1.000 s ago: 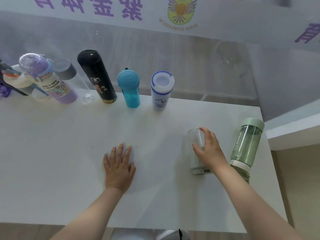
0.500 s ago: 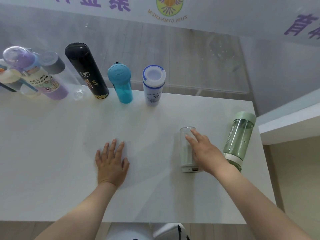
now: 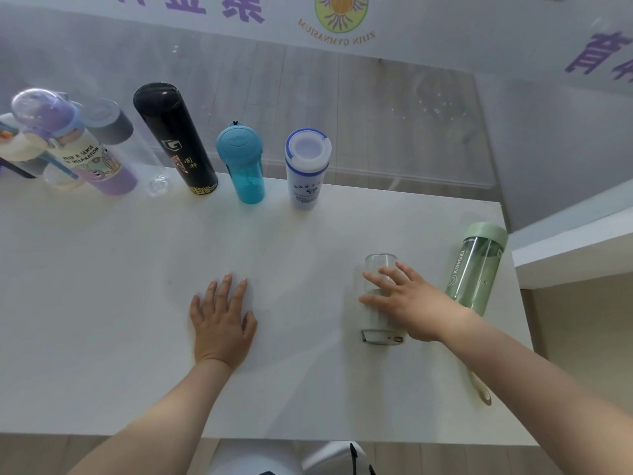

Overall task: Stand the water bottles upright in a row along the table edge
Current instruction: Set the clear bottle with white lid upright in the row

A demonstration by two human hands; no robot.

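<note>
Your left hand is lying flat on the white table, palm down, fingers spread, its grip released and holding nothing. Your right hand is reaching over a clear bottle that is lying on its side near the right end of the table, its white base pointing toward you and its open mouth pointing away. Your fingers are draping across the bottle's body and touching it, but they are not curling round it; the grip is loose and not closing on the bottle.

Just beside that hand, to the right, a green bottle with a pale green cap is sitting near the table's right edge, with your forearm passing in front of its lower end.

Along the far edge, bottles are standing upright in a row: a white bottle with a blue-rimmed lid, a teal bottle beside it, a tall black flask, a clear bottle with a dark grey cap, and a purple bottle with printed lettering. More things are crowding the far left corner, too cut off to identify.
</note>
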